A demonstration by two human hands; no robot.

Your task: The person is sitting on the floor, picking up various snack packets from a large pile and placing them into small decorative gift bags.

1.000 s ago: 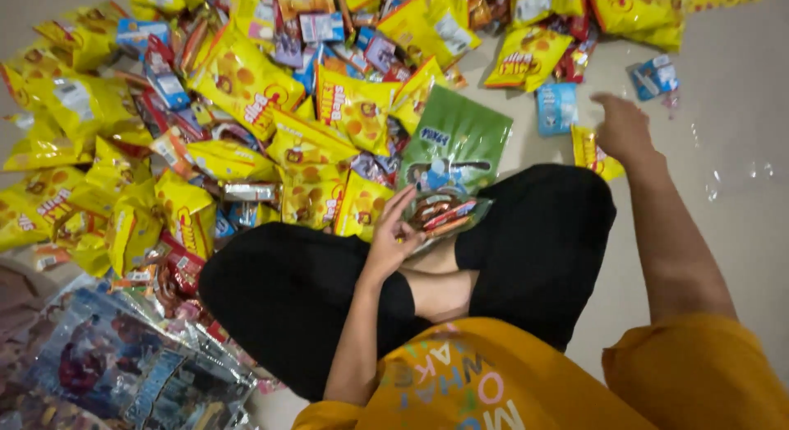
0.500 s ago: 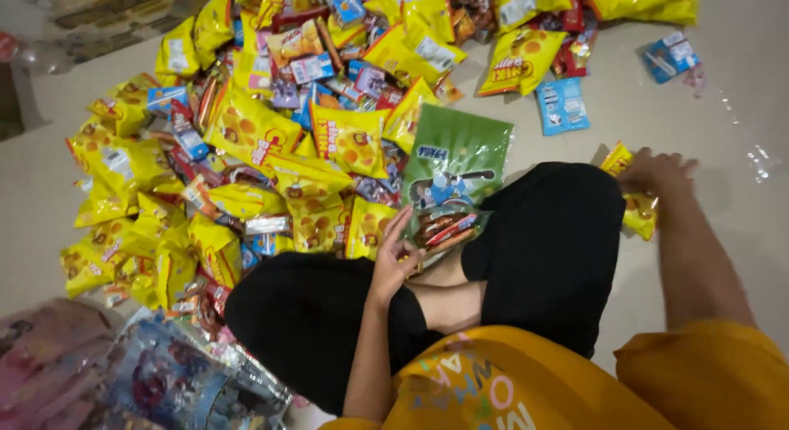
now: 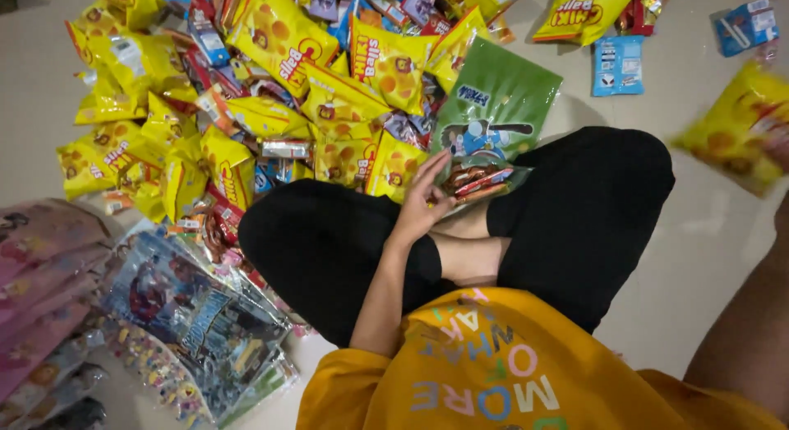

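I sit cross-legged on the floor in black trousers and a yellow shirt. My left hand (image 3: 423, 202) rests at my lap and pinches the open mouth of a green plastic bag (image 3: 497, 105), which holds small red-wrapped snacks (image 3: 477, 182). My right hand (image 3: 781, 233) is mostly cut off by the right edge of the view. Just above it a blurred yellow snack packet (image 3: 740, 126) is lifted off the floor, and the hand appears to hold it.
A big heap of yellow snack packets (image 3: 279, 44) and mixed small sweets covers the floor ahead and to the left. Blue packets (image 3: 618, 64) lie at the back right. Printed gift bags, blue (image 3: 193, 315) and pink (image 3: 45, 257), lie at my left.
My right hand took a yellow packet from the floor at the right and raised it toward me. My left hand stayed at the green bag. The camera has moved closer.
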